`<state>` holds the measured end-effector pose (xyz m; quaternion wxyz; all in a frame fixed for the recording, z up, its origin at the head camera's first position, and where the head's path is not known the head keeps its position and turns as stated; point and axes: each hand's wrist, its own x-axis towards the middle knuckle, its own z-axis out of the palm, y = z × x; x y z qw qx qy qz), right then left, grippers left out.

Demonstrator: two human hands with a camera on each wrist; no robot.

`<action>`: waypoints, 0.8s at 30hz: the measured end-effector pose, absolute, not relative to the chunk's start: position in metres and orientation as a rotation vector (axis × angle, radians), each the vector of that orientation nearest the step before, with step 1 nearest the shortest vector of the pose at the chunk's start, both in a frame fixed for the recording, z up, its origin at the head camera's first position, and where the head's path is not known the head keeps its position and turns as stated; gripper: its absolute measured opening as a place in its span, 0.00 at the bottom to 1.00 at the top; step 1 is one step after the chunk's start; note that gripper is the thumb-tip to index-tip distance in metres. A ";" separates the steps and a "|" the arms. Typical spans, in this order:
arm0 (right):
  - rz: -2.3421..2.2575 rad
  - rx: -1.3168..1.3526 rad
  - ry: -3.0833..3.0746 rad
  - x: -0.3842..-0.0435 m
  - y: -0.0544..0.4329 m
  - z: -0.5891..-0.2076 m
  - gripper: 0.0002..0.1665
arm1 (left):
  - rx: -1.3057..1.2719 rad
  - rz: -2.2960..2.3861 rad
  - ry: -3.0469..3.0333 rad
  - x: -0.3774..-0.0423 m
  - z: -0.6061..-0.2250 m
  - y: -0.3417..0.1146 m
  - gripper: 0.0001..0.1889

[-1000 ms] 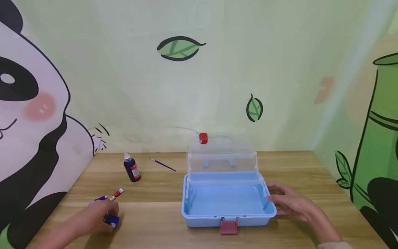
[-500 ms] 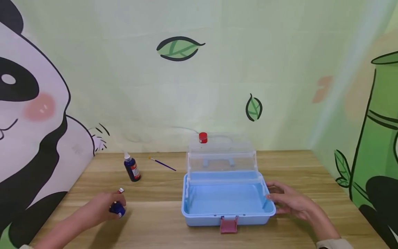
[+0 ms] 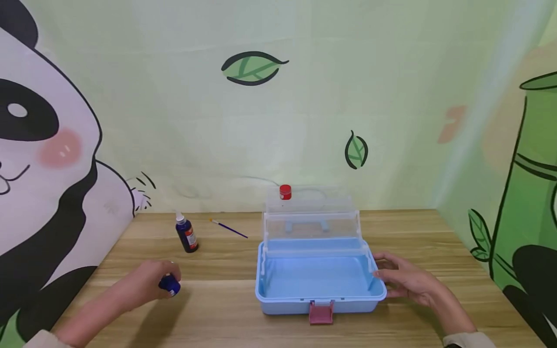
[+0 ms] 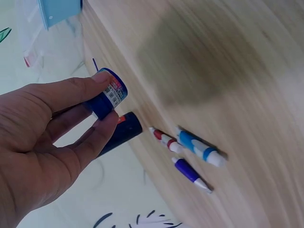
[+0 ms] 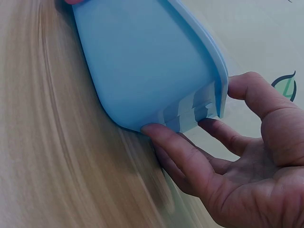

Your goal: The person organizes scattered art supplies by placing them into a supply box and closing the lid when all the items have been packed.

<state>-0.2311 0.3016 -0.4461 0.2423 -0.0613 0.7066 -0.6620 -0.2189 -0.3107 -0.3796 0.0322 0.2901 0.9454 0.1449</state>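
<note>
My left hand (image 3: 148,282) pinches a small blue paint jar (image 4: 113,94) between thumb and fingertips, tilted and held above the table. A label shows on its side. Across from it, my right hand (image 3: 406,280) grips the right end of a light blue plastic storage box (image 3: 321,308). The thumb is at the rim and the other fingers spread down the end wall to the bottom edge (image 5: 109,116). The box stands with its clear lid (image 3: 311,224) raised and its pink latch (image 3: 321,313) hanging down in front. Inside, the bare blue floor shows.
A dark blue bottle with white nozzle (image 3: 187,234) stands behind my left hand, with a paintbrush (image 3: 228,228) lying beyond. A red tube (image 4: 166,140), blue-and-white tube (image 4: 202,148) and purple pen-like item (image 4: 191,174) lie on the table. A red jar (image 3: 285,192) shows by the lid.
My left hand has lifted the blue paint jar off the table and carried it slightly right and away from me. My right hand and the box stay put.
</note>
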 end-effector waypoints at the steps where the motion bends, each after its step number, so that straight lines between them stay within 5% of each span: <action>1: -1.809 -0.166 1.933 -0.231 0.302 -0.446 0.40 | 0.893 0.442 2.909 -0.220 -0.378 -0.309 0.18; 16: -1.796 -0.178 1.932 -0.230 0.306 -0.449 0.39 | 0.864 0.353 2.903 -0.235 -0.346 -0.270 0.15; 24: -1.812 -0.193 1.908 -0.232 0.303 -0.448 0.40 | 1.056 0.288 2.939 -0.248 -0.335 -0.250 0.15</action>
